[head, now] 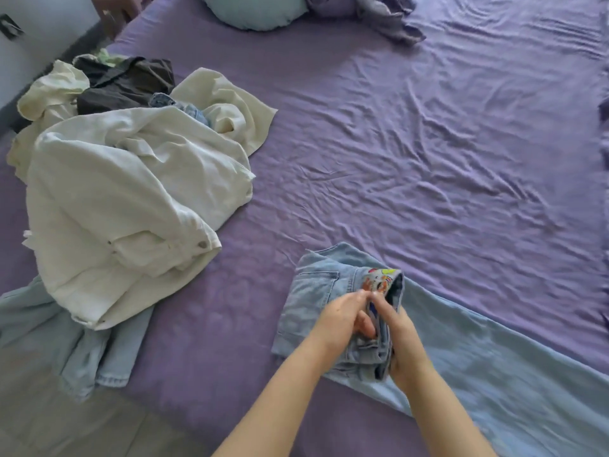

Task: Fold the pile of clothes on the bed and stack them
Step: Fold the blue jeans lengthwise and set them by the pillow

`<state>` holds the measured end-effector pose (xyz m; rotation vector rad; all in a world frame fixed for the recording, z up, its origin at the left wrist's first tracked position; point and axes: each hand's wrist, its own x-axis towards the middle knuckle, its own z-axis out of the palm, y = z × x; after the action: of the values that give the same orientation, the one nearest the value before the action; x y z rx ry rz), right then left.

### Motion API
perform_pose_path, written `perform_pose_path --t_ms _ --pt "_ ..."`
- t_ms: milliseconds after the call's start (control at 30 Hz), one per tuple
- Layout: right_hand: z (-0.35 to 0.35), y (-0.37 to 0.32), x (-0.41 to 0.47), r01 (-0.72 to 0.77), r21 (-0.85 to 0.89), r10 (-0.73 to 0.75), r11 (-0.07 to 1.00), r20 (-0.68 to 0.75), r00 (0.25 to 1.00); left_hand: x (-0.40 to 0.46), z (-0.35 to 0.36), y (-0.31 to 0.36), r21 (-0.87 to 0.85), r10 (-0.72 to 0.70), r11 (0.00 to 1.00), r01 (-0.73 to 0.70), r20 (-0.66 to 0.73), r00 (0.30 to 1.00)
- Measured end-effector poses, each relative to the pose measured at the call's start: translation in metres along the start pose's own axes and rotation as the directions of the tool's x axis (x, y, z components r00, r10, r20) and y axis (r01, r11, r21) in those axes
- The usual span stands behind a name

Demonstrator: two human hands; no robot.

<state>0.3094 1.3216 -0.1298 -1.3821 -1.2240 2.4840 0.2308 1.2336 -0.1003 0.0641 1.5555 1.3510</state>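
Light blue jeans (487, 367) lie flat on the purple bed sheet (412, 143), legs stretching toward the lower right. Both my hands meet at the waistband, where a colourful printed lining shows. My left hand (344, 319) grips the waistband fabric from the left, fingers curled into it. My right hand (395, 338) holds the same bunched edge from the right. The unfolded pile (131, 192) sits to the left: a white jacket on top, cream and dark garments behind.
Another light denim garment (75, 344) hangs over the bed's near left edge, above the grey floor (66, 420). A pale blue pillow (257, 9) and a crumpled lilac cloth (379, 14) lie at the far end.
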Motion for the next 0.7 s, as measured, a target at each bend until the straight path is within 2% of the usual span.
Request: perform_pose_path --t_ms 133,200,233,300,367,467,533,633,700 --pt "-0.054 0.013 -0.004 -0.02 -0.115 -0.002 0.993 -0.193 0.981 0.003 0.035 -0.031 0.064 -0.086 0.994 0.087 -0.016 0.996" --pt "-0.072 0.019 -0.005 -0.022 -0.143 -0.013 0.989 -0.242 0.97 0.007 0.043 -0.042 0.198 -0.063 0.977 0.083 -0.106 0.992" --pt "-0.081 0.022 -0.005 -0.011 -0.157 -0.029 0.988 -0.249 0.968 0.009 0.045 -0.048 0.324 -0.012 0.944 0.062 -0.153 0.988" --pt "-0.101 0.024 -0.007 0.011 -0.186 -0.061 0.982 -0.267 0.962 0.014 0.046 -0.059 0.624 0.16 0.781 -0.017 -0.173 0.972" --pt "-0.124 0.026 -0.011 0.033 -0.196 -0.091 0.98 -0.298 0.95 0.019 0.052 -0.07 0.805 0.268 0.582 -0.116 -0.055 0.962" --pt "-0.16 0.03 -0.02 0.053 -0.2 -0.127 0.978 -0.377 0.917 0.028 0.076 -0.089 0.936 0.178 0.302 -0.183 0.133 0.975" --pt "-0.179 0.036 -0.024 0.044 -0.177 -0.114 0.983 -0.405 0.907 0.034 0.098 -0.103 0.969 0.092 0.147 -0.2 0.188 0.978" --pt "-0.195 0.044 -0.027 0.004 -0.182 -0.078 0.983 -0.401 0.913 0.045 0.122 -0.122 0.979 0.005 -0.022 -0.202 0.202 0.979" --pt "-0.201 0.048 -0.027 -0.043 -0.3 -0.092 0.953 -0.422 0.902 0.053 0.128 -0.132 0.98 -0.042 -0.093 -0.178 0.175 0.984"
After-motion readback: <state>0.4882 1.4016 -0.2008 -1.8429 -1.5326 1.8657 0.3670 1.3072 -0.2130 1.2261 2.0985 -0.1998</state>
